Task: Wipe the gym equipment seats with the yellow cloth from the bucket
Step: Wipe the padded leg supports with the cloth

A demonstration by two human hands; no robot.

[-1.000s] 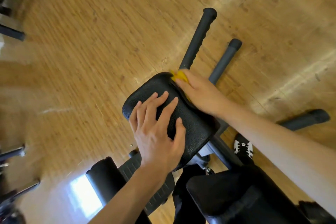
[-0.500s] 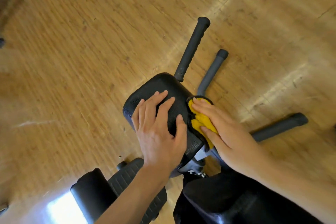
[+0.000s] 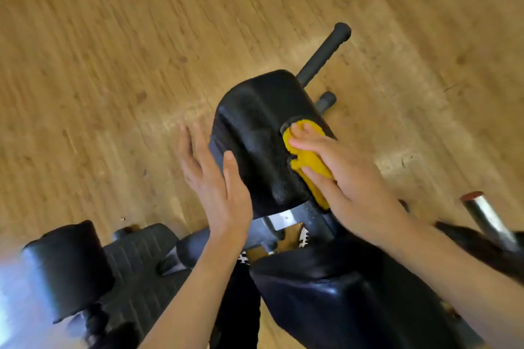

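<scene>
Wooden gym floor (image 3: 113, 65) | centre: black padded seat (image 3: 263, 127) | right hand (image 3: 348, 178), fingers flat, presses yellow cloth (image 3: 309, 161) on seat's right edge to wipe | left hand (image 3: 215, 178), fingers straight, steadies seat's left side

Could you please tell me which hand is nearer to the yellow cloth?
Right. The right hand presses the yellow cloth against the seat, on its right side; the left hand touches its left edge, clear of the cloth.
</scene>
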